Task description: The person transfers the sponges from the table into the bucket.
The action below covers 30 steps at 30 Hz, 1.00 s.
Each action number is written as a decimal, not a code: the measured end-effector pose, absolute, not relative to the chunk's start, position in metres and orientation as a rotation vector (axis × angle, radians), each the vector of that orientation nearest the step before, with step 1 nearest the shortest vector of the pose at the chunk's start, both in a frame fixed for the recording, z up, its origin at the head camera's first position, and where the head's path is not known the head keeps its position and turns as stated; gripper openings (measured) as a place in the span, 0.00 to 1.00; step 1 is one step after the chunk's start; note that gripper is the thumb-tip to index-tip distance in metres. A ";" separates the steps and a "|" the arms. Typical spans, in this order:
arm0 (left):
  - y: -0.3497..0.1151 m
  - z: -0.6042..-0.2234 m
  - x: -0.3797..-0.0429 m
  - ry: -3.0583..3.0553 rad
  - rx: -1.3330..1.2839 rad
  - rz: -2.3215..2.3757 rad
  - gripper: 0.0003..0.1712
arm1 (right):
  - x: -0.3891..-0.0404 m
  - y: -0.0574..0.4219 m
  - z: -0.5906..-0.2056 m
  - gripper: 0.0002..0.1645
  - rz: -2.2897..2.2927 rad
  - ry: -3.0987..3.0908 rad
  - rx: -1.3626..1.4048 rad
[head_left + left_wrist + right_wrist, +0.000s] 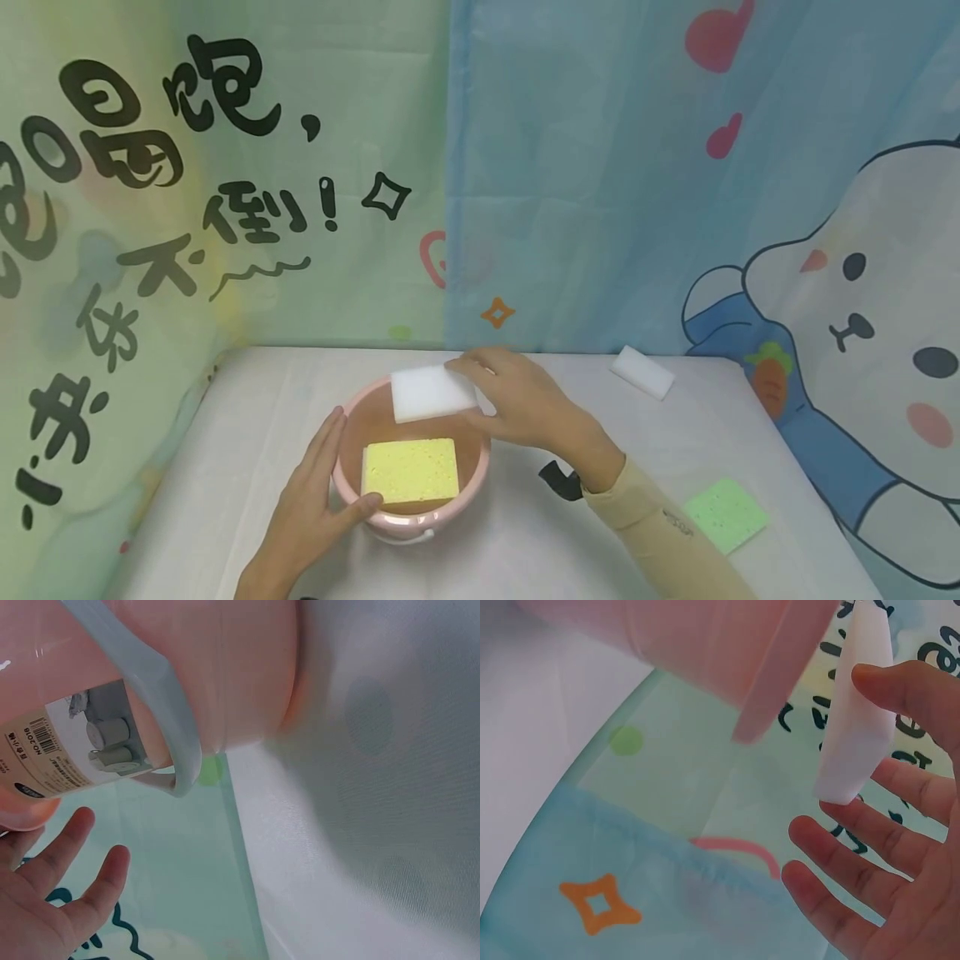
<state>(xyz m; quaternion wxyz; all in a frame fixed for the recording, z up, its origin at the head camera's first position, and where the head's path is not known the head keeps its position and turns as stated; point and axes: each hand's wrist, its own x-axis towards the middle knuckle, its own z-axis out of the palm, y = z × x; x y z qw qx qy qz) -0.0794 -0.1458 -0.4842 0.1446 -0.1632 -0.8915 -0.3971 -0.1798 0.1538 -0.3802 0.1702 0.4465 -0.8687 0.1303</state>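
Note:
In the head view my right hand (517,396) holds a white sponge (431,394) over the far rim of a pink bucket (485,471). In the right wrist view my thumb pinches the white sponge (862,712) against a finger while the other fingers spread out. A yellow sponge (410,469) with small holes shows inside the bucket's opening. My left hand (311,496) rests along the bucket's left side, thumb at the near rim. In the left wrist view its visible fingers (71,851) are spread, fairly straight, just by the rim.
A second white sponge (642,372) lies at the back right of the white-covered table (570,533). Right of my sleeve is a green sponge (726,515). The bucket has a grey-white handle (161,682) hanging down. Printed curtains (570,208) stand behind.

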 end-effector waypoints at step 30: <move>-0.145 -0.483 -0.078 -2.576 -0.452 -1.155 0.61 | -0.189 0.185 -0.391 0.33 0.395 -2.659 1.072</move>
